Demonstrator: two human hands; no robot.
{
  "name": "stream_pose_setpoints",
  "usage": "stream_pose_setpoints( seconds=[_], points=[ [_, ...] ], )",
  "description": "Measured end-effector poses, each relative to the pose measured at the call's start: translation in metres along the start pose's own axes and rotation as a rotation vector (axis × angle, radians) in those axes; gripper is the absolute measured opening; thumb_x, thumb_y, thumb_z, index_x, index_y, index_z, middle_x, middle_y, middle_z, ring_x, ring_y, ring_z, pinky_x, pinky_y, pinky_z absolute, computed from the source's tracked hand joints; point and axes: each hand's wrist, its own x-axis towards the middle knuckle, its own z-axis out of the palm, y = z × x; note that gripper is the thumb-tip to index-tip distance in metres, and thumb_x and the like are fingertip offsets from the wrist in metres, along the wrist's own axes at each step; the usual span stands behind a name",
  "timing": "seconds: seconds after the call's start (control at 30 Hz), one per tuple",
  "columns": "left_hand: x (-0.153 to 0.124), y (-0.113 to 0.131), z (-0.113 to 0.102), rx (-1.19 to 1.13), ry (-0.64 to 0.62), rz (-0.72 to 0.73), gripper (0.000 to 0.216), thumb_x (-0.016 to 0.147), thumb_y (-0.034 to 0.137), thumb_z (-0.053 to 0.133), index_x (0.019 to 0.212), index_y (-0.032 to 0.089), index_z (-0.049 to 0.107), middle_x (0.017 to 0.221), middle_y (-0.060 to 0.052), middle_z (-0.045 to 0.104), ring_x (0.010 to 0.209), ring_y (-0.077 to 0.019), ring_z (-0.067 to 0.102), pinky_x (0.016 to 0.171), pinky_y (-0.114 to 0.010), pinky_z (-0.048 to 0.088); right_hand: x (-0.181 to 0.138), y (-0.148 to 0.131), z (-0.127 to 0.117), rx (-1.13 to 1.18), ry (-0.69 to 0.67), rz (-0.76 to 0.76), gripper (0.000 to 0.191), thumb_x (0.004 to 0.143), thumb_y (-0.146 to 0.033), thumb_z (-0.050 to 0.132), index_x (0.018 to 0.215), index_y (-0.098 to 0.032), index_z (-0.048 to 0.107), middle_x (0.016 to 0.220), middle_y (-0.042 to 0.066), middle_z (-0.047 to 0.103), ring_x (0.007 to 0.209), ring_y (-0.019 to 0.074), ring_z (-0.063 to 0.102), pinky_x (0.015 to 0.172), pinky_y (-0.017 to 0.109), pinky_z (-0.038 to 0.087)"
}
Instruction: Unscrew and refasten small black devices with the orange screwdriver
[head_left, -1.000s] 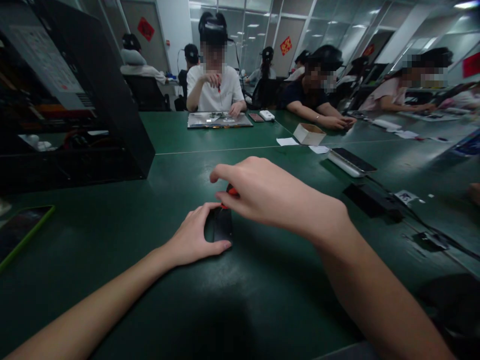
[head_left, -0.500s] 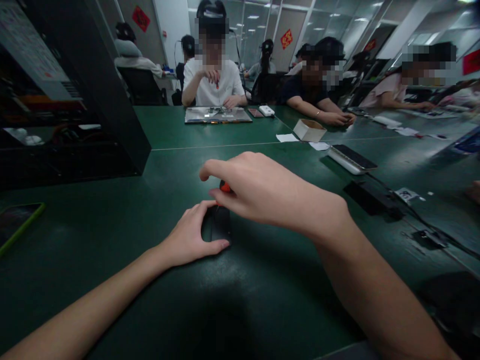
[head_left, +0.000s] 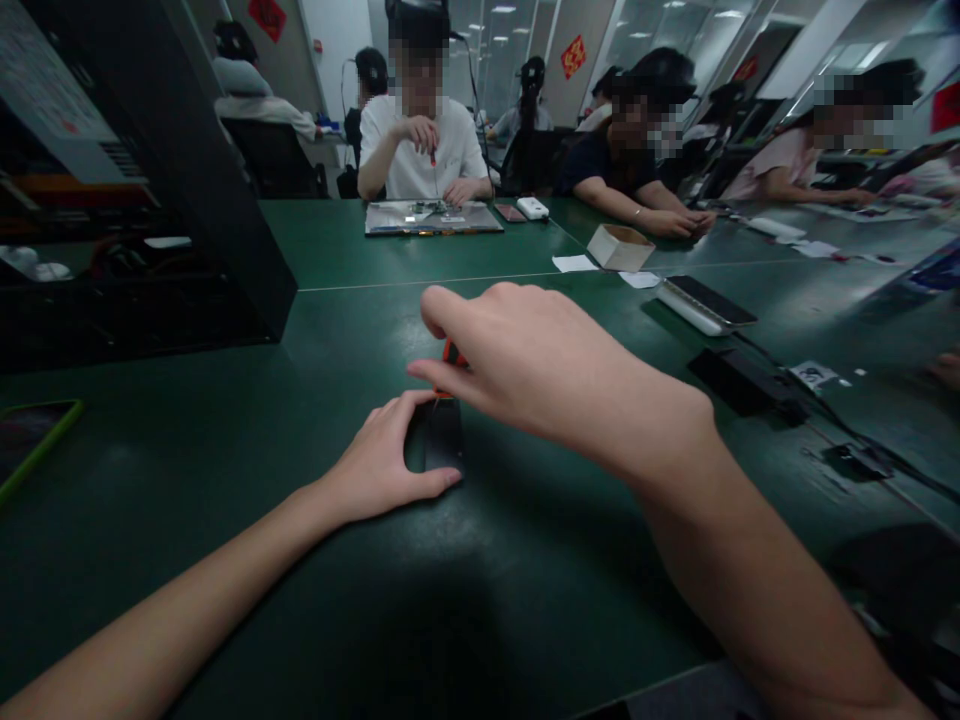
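Observation:
A small dark flat rectangular piece (head_left: 444, 437) lies on the green tabletop in front of me. My left hand (head_left: 394, 455) grips it from the left, fingers at its far edge and thumb on its near edge. Above its far end, my right hand (head_left: 502, 350) is curled around a screwdriver (head_left: 451, 352) with an orange-and-black handle. The screwdriver stands roughly upright, its lower end close to the far part of the dark piece. Whether the tip touches is hidden by my fingers.
A black shelf unit (head_left: 255, 250) stands at the left, with a green-edged phone or tablet (head_left: 37, 440) nearer me. To the right are a small box (head_left: 621, 248), a phone on a white block (head_left: 705, 303), a black adapter (head_left: 739, 380) and cables. Co-workers sit across the table.
My right hand's index finger and thumb have shifted on the screwdriver handle, showing more of it. The left hand keeps its hold on the dark piece. The view has tilted slightly.

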Motion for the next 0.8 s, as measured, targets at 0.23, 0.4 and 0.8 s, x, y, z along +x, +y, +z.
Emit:
stream_pose_setpoints(
  seconds=[0.23, 0.4, 0.8],
  points=[
    [-0.001, 0.002, -0.001, -0.025, 0.002, 0.017, 0.084, 0.073, 0.054, 0.079, 0.143, 0.024, 0.043, 0.140, -0.013, 0.056, 0.125, -0.0382, 0.055, 0.105, -0.055, 0.045, -0.004, 0.022, -0.013, 0.131, -0.158, -0.182, 0.011, 0.084, -0.012, 0.064, 0.094, -0.016, 0.061, 0.088, 0.004, 0.064, 0.077, 0.0164, 0.054, 0.067, 0.027, 0.033],
    [-0.001, 0.000, 0.000, -0.023, 0.020, 0.023, 0.080, 0.073, 0.053, 0.079, 0.140, 0.022, 0.046, 0.139, -0.014, 0.058, 0.124, -0.0400, 0.056, 0.104, -0.057, 0.046, 0.004, 0.016, -0.001, 0.253, -0.013, -0.293, 0.011, 0.090, -0.022, 0.065, 0.094, -0.016, 0.057, 0.090, 0.003, 0.063, 0.078, 0.0158, 0.055, 0.069, 0.027, 0.036],
    [0.001, -0.001, 0.001, -0.012, 0.032, 0.040, 0.077, 0.074, 0.052, 0.078, 0.137, 0.019, 0.047, 0.136, -0.016, 0.060, 0.121, -0.0390, 0.059, 0.102, -0.056, 0.047, 0.019, 0.010, 0.030, 0.378, 0.144, -0.278, 0.021, 0.089, -0.006, 0.054, 0.108, -0.014, 0.057, 0.109, 0.007, 0.066, 0.093, 0.0156, 0.061, 0.083, 0.028, 0.045]
  ],
)
